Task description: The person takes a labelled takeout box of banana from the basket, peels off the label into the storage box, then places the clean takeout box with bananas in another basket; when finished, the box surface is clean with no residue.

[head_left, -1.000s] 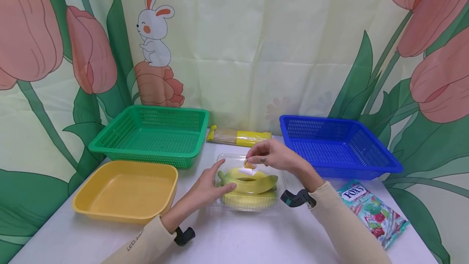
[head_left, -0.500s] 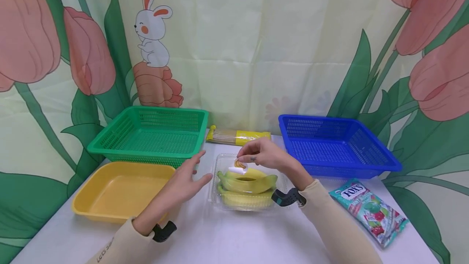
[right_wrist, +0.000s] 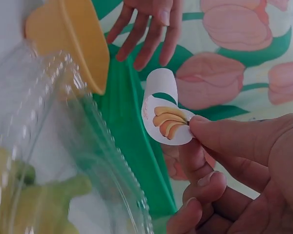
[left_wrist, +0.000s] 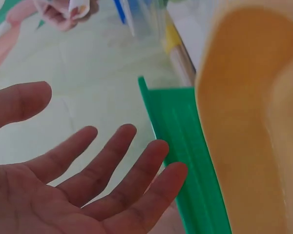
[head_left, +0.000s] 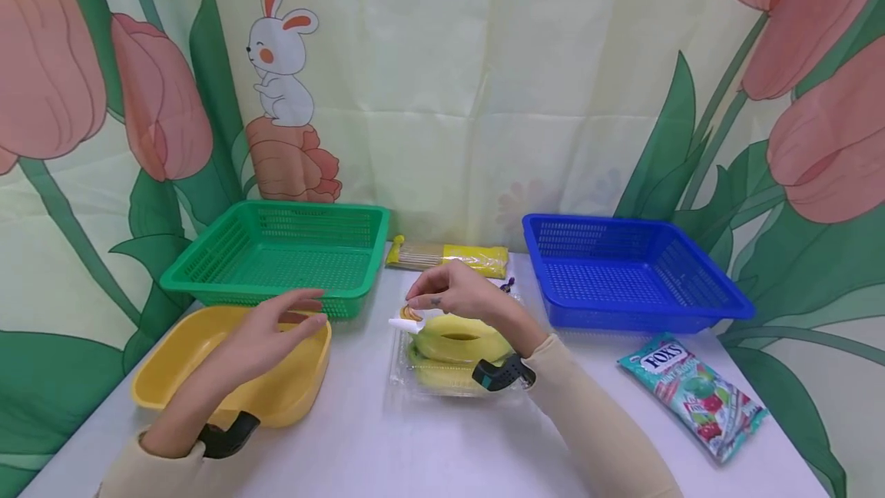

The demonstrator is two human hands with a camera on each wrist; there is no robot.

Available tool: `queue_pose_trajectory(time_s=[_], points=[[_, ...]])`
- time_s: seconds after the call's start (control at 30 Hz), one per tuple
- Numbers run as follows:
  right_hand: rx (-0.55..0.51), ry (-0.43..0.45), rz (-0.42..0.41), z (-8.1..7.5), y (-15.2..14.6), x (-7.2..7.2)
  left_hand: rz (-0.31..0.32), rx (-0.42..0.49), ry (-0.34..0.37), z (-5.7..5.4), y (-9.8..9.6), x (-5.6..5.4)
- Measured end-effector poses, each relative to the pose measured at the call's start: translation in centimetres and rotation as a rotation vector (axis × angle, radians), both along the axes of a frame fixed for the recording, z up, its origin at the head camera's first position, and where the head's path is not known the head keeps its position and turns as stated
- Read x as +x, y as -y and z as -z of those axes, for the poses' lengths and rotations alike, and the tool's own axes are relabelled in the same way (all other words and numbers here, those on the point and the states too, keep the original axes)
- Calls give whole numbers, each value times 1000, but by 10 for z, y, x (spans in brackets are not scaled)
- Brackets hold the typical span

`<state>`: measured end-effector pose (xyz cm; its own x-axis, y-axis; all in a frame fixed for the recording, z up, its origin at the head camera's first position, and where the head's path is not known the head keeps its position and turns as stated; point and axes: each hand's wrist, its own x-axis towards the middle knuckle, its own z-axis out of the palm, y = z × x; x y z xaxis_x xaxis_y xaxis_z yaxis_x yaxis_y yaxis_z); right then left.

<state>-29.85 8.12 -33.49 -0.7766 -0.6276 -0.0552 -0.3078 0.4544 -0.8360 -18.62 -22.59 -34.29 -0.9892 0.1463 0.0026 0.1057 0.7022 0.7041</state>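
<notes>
My right hand point(head_left: 456, 292) pinches a white sticker printed with bananas between thumb and forefinger. In the right wrist view the sticker point(right_wrist: 167, 119) curls over at one end. Below and beside that hand stands a clear plastic clamshell box point(head_left: 401, 389) with yellow-green bananas point(head_left: 462, 344) inside; the forearm hides part of it. My left hand point(head_left: 266, 336) holds nothing, fingers spread, and overlaps the yellow basin point(head_left: 314, 371) in the head view. The left wrist view shows the palm and loosely extended fingers point(left_wrist: 149, 161).
A green basket point(head_left: 311, 302) stands behind the yellow basin, a blue basket point(head_left: 636, 313) at the back right. Between them lies a yellow-wrapped pack of thin sticks point(head_left: 449, 256). A Fox's candy bag point(head_left: 698, 398) is at the right. Behind the box shows a small dark wrapped item point(head_left: 508, 286).
My left hand has left the box's side and moved left over the yellow basin. My right hand has carried the sticker left, from above the box to its left edge.
</notes>
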Motion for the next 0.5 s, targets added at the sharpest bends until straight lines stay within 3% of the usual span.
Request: queue_pose_trajectory(time_s=[0.17, 0.3, 0.5], points=[[-18, 7, -42, 2, 23, 6, -38, -42, -23, 2, 34, 9], [-33, 1, -56, 6, 39, 9, -95, -127, -33, 3, 63, 15], [-25, 10, -48, 15, 59, 9, -169, -205, 3, 10, 115, 15]])
